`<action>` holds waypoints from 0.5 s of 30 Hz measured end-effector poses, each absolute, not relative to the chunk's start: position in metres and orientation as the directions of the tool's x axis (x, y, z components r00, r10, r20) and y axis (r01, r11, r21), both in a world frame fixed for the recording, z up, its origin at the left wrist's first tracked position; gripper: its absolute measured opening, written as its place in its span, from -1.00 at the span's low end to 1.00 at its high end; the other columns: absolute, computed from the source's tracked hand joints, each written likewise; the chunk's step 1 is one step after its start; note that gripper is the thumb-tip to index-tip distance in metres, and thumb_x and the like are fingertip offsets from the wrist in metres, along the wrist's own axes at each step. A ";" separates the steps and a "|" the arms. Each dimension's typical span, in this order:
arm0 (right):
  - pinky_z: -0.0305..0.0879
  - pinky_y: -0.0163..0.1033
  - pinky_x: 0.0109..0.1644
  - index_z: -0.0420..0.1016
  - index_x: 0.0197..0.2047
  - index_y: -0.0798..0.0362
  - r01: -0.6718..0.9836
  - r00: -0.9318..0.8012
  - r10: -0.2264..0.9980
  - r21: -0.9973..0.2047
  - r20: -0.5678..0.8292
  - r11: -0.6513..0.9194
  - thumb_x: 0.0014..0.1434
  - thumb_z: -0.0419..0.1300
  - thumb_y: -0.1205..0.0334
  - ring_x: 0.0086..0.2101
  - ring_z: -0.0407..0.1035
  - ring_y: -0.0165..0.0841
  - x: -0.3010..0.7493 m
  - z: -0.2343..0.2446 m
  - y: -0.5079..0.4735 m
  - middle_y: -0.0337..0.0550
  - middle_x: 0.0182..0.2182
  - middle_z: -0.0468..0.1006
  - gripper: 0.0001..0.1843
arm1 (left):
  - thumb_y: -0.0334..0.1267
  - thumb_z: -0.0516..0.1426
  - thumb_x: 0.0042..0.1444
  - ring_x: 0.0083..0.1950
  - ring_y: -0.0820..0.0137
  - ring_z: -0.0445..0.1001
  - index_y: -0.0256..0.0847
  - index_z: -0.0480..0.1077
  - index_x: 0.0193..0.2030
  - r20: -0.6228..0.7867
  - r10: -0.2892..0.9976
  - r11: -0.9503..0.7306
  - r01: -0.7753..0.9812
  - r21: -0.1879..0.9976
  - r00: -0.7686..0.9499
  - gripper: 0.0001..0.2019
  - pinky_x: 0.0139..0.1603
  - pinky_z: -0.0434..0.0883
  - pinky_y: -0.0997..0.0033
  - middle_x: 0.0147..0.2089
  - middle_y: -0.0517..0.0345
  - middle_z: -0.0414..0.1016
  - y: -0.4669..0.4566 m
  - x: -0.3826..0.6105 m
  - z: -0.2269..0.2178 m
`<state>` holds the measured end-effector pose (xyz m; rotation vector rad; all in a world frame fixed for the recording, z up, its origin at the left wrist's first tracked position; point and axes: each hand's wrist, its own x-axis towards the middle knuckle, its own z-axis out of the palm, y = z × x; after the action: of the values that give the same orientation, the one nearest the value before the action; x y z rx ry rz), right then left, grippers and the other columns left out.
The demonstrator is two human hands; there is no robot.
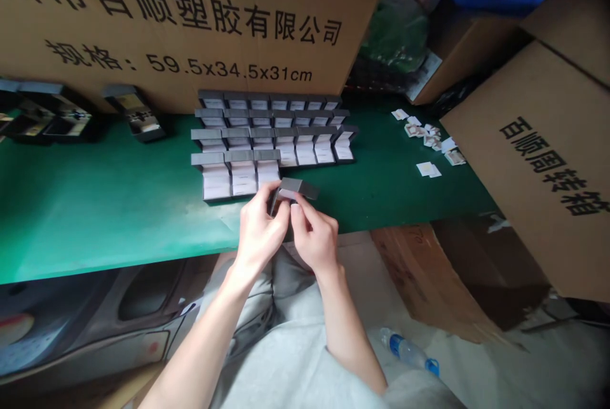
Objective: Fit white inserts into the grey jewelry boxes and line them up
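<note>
A small dark grey hinged box [298, 187] is between my two hands at the front edge of the green table. My left hand [261, 226] grips its left side, thumb and fingers closed around it. The fingers of my right hand [315, 231] are bent in at the box's opening, close to a pale lining; my fingers hide most of the inside. Just beyond stand rows of similar open grey boxes [217, 183] with white inserts, their lids raised. The nearest row ends right by my left hand.
Small white cards and pads [429, 169] lie scattered on the table [133, 206] at the right. Open dark boxes [136, 113] stand at the back left. Large cardboard cartons [190, 34] bound the back and right. A plastic bottle [410, 352] lies on the floor.
</note>
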<state>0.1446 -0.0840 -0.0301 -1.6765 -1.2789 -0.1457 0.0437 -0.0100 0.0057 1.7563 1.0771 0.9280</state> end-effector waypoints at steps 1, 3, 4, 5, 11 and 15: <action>0.63 -0.31 -0.22 0.73 0.07 0.12 0.791 0.435 0.661 -0.611 0.612 0.045 0.49 0.08 0.16 -0.33 0.73 -0.23 0.145 -0.030 -0.084 0.05 -0.21 0.80 -0.60 | -0.26 0.15 0.18 -0.16 0.28 0.61 -0.18 0.51 0.04 0.157 0.923 -0.266 0.289 0.920 0.351 -0.70 -0.11 0.52 0.37 -0.13 0.14 0.68 -0.010 0.044 0.005; 0.63 -0.31 -0.23 0.73 0.05 0.12 0.802 0.428 0.645 -0.595 0.633 0.053 0.49 0.08 0.17 -0.34 0.72 -0.24 0.145 -0.032 -0.083 0.05 -0.21 0.80 -0.60 | -0.26 0.14 0.18 -0.15 0.28 0.60 -0.18 0.51 0.04 0.166 0.923 -0.273 0.289 0.918 0.346 -0.71 -0.10 0.52 0.37 -0.12 0.14 0.67 -0.010 0.044 0.005; 0.63 -0.30 -0.22 0.73 0.05 0.11 0.808 0.425 0.640 -0.587 0.640 0.050 0.49 0.08 0.17 -0.34 0.72 -0.23 0.145 -0.033 -0.083 0.05 -0.21 0.80 -0.60 | -0.26 0.14 0.19 -0.15 0.29 0.60 -0.17 0.51 0.04 0.170 0.924 -0.277 0.291 0.916 0.343 -0.71 -0.11 0.52 0.37 -0.13 0.14 0.67 -0.010 0.044 0.005; 0.64 -0.29 -0.22 0.73 0.05 0.11 0.814 0.424 0.638 -0.580 0.643 0.043 0.48 0.08 0.17 -0.34 0.72 -0.23 0.145 -0.034 -0.083 0.05 -0.22 0.80 -0.60 | -0.26 0.14 0.19 -0.16 0.29 0.60 -0.17 0.51 0.03 0.174 0.924 -0.280 0.293 0.914 0.340 -0.72 -0.11 0.52 0.38 -0.13 0.15 0.67 -0.011 0.044 0.005; 0.60 -0.29 -0.28 0.71 0.07 0.14 0.845 0.410 0.633 -0.535 0.656 0.007 0.46 0.07 0.18 -0.44 0.67 -0.25 0.144 -0.038 -0.082 0.05 -0.33 0.78 -0.59 | -0.28 0.14 0.20 -0.23 0.34 0.57 -0.17 0.50 0.01 0.194 0.929 -0.292 0.303 0.907 0.314 -0.75 -0.14 0.50 0.41 -0.17 0.17 0.64 -0.014 0.045 0.006; 0.58 -0.28 -0.30 0.70 0.07 0.19 0.847 0.390 0.648 -0.531 0.654 0.027 0.45 0.07 0.22 -0.46 0.66 -0.25 0.144 -0.039 -0.082 0.10 -0.33 0.77 -0.60 | -0.28 0.14 0.20 -0.27 0.35 0.55 -0.16 0.48 0.00 0.200 0.933 -0.295 0.317 0.902 0.299 -0.76 -0.16 0.49 0.41 -0.21 0.17 0.63 -0.013 0.045 0.003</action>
<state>0.1437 -0.0819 -0.0388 -1.6905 -1.3296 -0.2600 0.0453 -0.0133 0.0033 1.7835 1.1273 0.9924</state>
